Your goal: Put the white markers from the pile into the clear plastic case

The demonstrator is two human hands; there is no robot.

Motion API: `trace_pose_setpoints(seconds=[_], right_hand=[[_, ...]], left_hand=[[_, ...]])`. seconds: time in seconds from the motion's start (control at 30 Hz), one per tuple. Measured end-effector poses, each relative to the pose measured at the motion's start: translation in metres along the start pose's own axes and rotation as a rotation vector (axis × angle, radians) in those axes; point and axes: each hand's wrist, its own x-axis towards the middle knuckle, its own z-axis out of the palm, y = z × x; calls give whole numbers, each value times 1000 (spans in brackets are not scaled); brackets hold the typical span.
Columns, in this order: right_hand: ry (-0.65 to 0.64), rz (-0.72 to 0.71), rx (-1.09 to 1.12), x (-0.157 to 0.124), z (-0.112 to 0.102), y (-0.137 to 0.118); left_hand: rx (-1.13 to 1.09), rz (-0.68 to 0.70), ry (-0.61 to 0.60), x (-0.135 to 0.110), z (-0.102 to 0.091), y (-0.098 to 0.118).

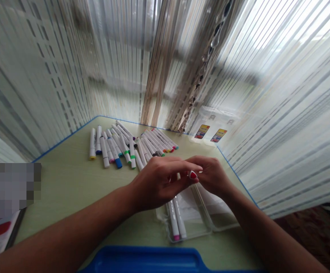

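My left hand (165,180) is closed in a pinch over the clear plastic case. Between its fingers shows the red and white end of a marker (192,174), most of which is hidden by the hand. My right hand (210,172) meets the left fingertips from the other side, its fingers bent down and largely out of sight. Below the hands lies the opened clear case (195,227). Two white markers (176,222) rest side by side in its left part, one with a pink end.
Many loose white markers (125,146) with coloured ends are heaped at the back of the pale green table (68,178). A clear container (210,125) with labels stands by the striped curtain (119,68). A blue tray (150,259) is at the front edge.
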Motion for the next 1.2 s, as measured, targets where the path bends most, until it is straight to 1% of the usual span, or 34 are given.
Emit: trace_pose_setpoints(seconds=[0.2, 0.7, 0.97, 1.07, 1.13, 1.2], right_hand=[[-6, 2, -4, 0, -1, -1], [-5, -37, 25, -1, 0, -3], [3, -19, 1, 0, 0, -4], [1, -15, -10, -1, 0, -2], [-7, 4, -2, -1, 0, -1], [-19, 30, 19, -1, 1, 0]], left_hand=[[2, -25, -19, -1, 0, 1], [-56, -90, -6, 1, -2, 2], [-94, -113, -12, 1, -4, 3], [-141, -151, -14, 1, -6, 3], [-213, -208, -7, 1, -6, 2], [-330, -286, 19, 1, -7, 0]])
